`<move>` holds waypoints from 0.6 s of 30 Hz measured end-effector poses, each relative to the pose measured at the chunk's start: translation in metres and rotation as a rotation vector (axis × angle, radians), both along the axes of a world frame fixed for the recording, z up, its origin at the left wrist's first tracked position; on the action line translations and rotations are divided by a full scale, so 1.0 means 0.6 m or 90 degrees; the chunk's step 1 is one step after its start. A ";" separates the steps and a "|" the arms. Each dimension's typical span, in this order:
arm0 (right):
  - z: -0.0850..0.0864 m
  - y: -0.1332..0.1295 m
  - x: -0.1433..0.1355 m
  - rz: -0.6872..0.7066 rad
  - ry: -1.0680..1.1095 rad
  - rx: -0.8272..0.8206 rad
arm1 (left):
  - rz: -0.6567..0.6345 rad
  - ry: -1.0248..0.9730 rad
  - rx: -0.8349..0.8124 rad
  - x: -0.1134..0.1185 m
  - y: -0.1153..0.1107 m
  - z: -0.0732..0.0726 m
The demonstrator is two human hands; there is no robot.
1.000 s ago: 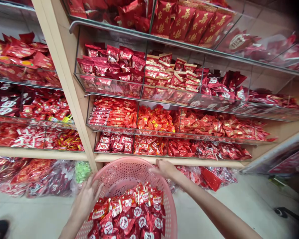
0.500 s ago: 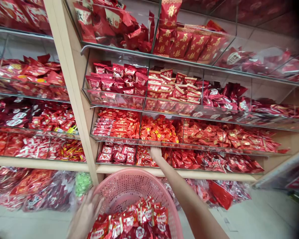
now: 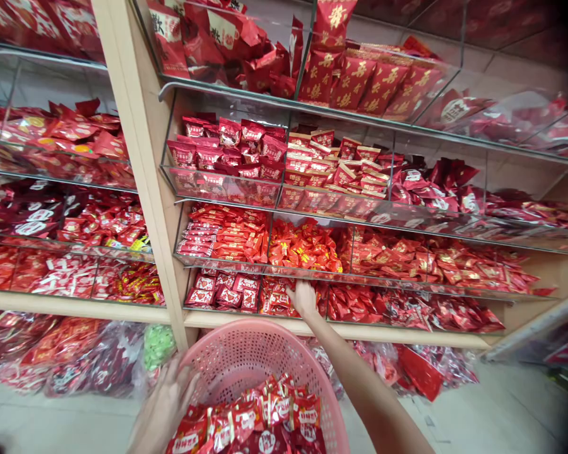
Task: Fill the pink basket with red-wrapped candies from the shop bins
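Observation:
A pink perforated plastic basket (image 3: 246, 337) sits low in front of me, with red candy packets (image 3: 269, 419) heaped in its near part. On its left rim lies my left hand (image 3: 168, 394), the fingers bent over the edge and slightly apart. My right hand (image 3: 305, 297) reaches into a bottom-shelf compartment of small red-and-white packets (image 3: 275, 299). Its thumb points left over these packets. The other fingers are mostly hidden, so whether they hold a packet does not show.
Clear-fronted shelves hold red packets, including orange-red ones (image 3: 305, 249) just above my right hand. A wooden upright (image 3: 139, 157) divides the shelving. Beneath the wooden ledge (image 3: 383, 334), filled plastic bags (image 3: 94, 362) and a red packet (image 3: 419, 372) lie on the tiled floor.
My right hand has drawn back slightly to the right and down, and more of it shows, thumb included. My left hand and the basket stay in place. The view has shifted slightly.

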State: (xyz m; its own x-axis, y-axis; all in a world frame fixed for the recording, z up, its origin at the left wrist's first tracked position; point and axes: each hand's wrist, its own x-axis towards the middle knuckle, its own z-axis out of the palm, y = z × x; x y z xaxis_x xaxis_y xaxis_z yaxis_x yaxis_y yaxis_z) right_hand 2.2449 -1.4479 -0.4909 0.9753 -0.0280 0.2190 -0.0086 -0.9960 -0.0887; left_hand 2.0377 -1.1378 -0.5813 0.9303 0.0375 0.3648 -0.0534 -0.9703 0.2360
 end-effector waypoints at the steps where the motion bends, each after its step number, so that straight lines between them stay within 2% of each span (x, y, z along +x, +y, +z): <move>1: -0.005 0.001 -0.003 -0.005 -0.004 0.006 | 0.001 0.002 0.001 0.000 -0.001 0.000; 5: -0.018 0.008 0.000 -0.024 0.001 0.026 | 0.006 0.001 0.001 -0.002 -0.001 -0.003; 9: -0.019 0.005 0.009 -0.014 0.020 0.057 | -0.001 -0.004 -0.007 -0.004 0.002 -0.003; 13: -0.014 -0.020 0.010 -0.013 0.035 0.098 | 0.000 0.003 -0.009 -0.004 0.002 -0.002; 18: -0.004 -0.061 0.013 -0.054 0.035 0.143 | -0.001 0.017 -0.013 -0.005 -0.002 0.004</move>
